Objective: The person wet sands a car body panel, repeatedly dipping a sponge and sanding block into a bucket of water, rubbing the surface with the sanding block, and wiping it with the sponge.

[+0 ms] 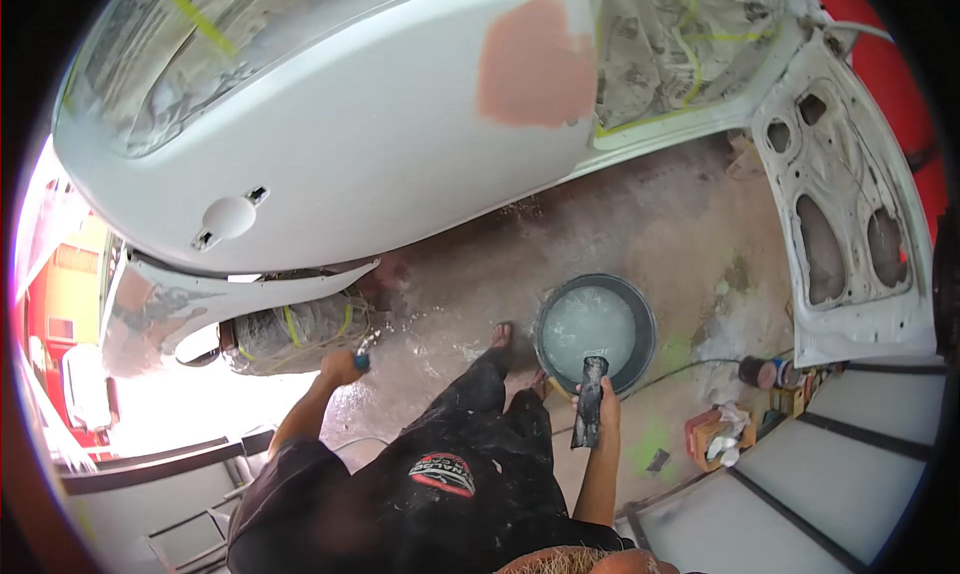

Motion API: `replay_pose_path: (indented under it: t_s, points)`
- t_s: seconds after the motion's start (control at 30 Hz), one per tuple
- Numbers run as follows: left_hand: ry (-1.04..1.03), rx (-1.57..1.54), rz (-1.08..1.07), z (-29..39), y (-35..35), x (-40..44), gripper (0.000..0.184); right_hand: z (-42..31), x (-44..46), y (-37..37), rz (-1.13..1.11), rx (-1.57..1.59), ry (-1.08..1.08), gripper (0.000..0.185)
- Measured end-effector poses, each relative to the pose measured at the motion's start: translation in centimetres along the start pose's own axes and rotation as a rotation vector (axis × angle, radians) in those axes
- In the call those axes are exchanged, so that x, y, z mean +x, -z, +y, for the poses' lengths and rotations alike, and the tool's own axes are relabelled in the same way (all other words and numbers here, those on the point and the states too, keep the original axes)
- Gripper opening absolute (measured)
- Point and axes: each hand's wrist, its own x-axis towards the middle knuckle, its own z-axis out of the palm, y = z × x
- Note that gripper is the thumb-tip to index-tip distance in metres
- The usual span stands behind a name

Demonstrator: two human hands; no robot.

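My left hand [340, 367] is closed around a small blue thing [362, 361], mostly hidden, whose kind I cannot make out. Whitish drops show in the air and on the floor near it. In my right hand [609, 412] is a dark, mottled strip that looks like wet sandpaper [590, 402], gripped along its side. Its upper end overlaps the near rim of a dark bucket [648, 326], which holds cloudy, pale water [590, 319]. Beyond both hands stands a car door panel [380, 134], pale grey with a pinkish filler patch [537, 64].
Newspaper and yellow tape mask the door opening [690, 44]. At right hangs an open, stripped door [850, 204]. A covered wheel [300, 334] sits below the fender [170, 304]. A cardboard box [708, 439] and cans [757, 372] stand by the wall; a hose [685, 369] crosses the wet floor.
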Motion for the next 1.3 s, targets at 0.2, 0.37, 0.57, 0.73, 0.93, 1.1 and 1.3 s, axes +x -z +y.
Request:
replay_pose_path:
  t_s: [0.2, 0.37, 0.57, 0.73, 0.93, 1.1, 1.3]
  points:
    - [0.594, -0.264, -0.096, -6.9, -10.6, -14.1, 0.062, -2.3, 0.6, -2.0, -0.066, -0.095, -0.085, 0.050]
    - [0.733, -0.518, 0.044, -8.6, -15.6, -18.3, 0.055, -3.1, 2.6, -6.8, -0.065, -0.049, -0.115, 0.059]
    - [0.706, -0.659, 0.037, -12.2, -24.6, -17.7, 0.061, -1.5, 4.5, -15.7, 0.088, -0.181, 0.156, 0.055]
    - [0.683, -0.897, -0.171, -16.2, -23.1, -14.6, 0.059, 4.3, 4.6, -25.1, 0.206, -0.294, 0.217, 0.045]
    - [0.676, -1.226, -0.151, -19.8, -25.2, -10.0, 0.056, 14.2, 2.2, -35.2, 0.196, -0.833, 0.225, 0.037]
    - [0.626, -1.205, -0.094, -21.8, -27.2, -6.1, 0.065, 18.8, 2.4, -38.7, 0.100, -1.138, 0.247, 0.040]
    - [0.567, -1.461, -0.123, -23.7, -31.7, -1.9, 0.070, 20.0, 4.9, -38.5, 0.106, -1.351, 0.354, 0.044]
